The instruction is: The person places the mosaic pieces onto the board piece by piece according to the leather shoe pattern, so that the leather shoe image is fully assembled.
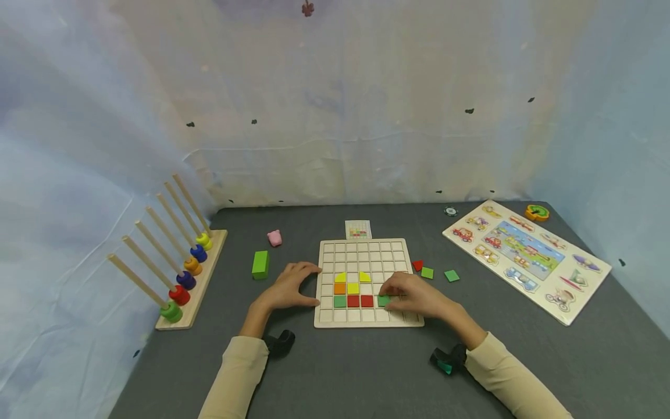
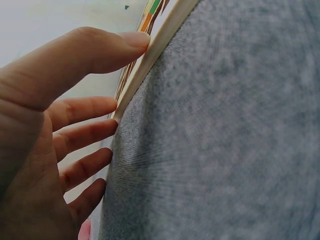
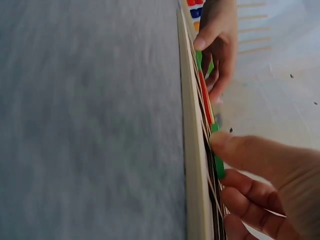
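One green tile point(image 1: 384, 301) pinched in right hand point(image 1: 416, 294), between thumb point(image 3: 226, 145) and fingertips point(image 3: 236, 181).

Gray tbl point(image 1: 361, 372) w/ grid board point(image 1: 363, 266), peg rack point(image 1: 201, 291), pic puzzle point(image 1: 541, 265).

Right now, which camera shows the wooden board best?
The head view: it shows the board from above, most of its top visible. Both wrist views show only part of it, nearly edge-on.

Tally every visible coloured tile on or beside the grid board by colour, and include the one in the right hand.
Yellow tiles: 3
Orange tile: 1
Red tiles: 3
Green tiles: 4, one pinched by the right hand
Total: 11
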Tool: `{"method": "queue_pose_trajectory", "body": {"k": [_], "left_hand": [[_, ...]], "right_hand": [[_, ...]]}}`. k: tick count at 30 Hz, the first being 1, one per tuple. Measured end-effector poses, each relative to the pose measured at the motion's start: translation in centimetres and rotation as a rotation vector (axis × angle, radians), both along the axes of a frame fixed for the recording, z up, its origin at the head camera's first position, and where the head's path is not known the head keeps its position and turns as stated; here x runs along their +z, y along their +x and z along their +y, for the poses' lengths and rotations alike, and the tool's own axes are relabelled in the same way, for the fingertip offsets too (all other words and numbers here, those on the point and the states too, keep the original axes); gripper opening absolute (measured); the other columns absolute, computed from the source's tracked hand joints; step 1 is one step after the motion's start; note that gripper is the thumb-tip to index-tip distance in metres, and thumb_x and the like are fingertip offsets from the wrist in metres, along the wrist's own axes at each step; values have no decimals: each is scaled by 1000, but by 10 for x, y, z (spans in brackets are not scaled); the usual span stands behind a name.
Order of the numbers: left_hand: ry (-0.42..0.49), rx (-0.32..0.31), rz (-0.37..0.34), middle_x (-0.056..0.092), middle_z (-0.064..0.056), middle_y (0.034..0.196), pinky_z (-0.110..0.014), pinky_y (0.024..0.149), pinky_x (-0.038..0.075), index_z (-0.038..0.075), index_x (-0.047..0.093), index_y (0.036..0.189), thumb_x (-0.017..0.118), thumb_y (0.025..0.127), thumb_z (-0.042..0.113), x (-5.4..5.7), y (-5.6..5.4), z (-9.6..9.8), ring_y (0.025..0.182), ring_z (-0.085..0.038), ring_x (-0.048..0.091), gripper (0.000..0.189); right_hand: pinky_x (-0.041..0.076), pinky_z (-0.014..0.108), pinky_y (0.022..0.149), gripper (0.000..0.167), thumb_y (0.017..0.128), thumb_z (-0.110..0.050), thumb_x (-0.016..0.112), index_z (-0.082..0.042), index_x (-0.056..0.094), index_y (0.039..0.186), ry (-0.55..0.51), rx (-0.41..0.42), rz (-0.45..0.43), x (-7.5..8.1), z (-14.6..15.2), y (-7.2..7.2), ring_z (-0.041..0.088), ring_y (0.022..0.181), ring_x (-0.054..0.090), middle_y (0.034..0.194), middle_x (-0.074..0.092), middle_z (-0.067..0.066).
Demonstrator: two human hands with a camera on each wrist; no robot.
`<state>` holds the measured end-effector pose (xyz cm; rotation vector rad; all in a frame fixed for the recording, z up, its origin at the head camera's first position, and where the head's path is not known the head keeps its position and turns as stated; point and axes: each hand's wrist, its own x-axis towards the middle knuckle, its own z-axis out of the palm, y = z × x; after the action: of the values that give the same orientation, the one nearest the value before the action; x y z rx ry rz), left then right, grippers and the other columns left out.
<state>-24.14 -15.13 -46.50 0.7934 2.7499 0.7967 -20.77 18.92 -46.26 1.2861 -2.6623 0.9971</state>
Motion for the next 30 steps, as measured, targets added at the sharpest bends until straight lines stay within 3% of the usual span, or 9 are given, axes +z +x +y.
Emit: {"method": "queue_pose_trajectory", "body": {"k": [6, 17, 24, 30], "left_hand": [[3, -1, 0, 43, -6, 137, -52, 100, 30, 15, 49, 134, 78, 71, 41, -1, 1, 1, 123, -29, 33, 74], [0, 5, -4, 43, -6, 137, -52, 99, 30, 15, 48, 135, 78, 72, 40, 0, 1, 0, 122, -29, 33, 74], [-8, 5, -13, 42, -5, 138, -51, 101, 29, 16, 48, 135, 78, 72, 40, 1, 1, 1, 123, -29, 32, 74], [-1, 0, -10, 42, -6, 138, -52, 100, 29, 15, 48, 135, 78, 72, 39, 2, 1, 0, 123, -29, 33, 74]], "right_hand": [[46, 26, 72, 14, 79, -18, 74, -12, 70, 91, -25, 23, 34, -5, -4, -1, 10, 83, 56, 92, 63, -1], [47, 26, 73, 13, 81, -13, 73, -13, 71, 93, -58, 38, 60, -7, -4, 0, 12, 87, 57, 94, 64, 0], [45, 29, 70, 19, 80, -14, 73, -10, 70, 98, -74, -53, 65, -4, 4, 1, 16, 84, 54, 95, 61, 3], [46, 37, 66, 29, 78, -11, 75, -4, 67, 105, -117, -189, 139, 3, 29, -5, 24, 81, 56, 102, 59, 8]]}}
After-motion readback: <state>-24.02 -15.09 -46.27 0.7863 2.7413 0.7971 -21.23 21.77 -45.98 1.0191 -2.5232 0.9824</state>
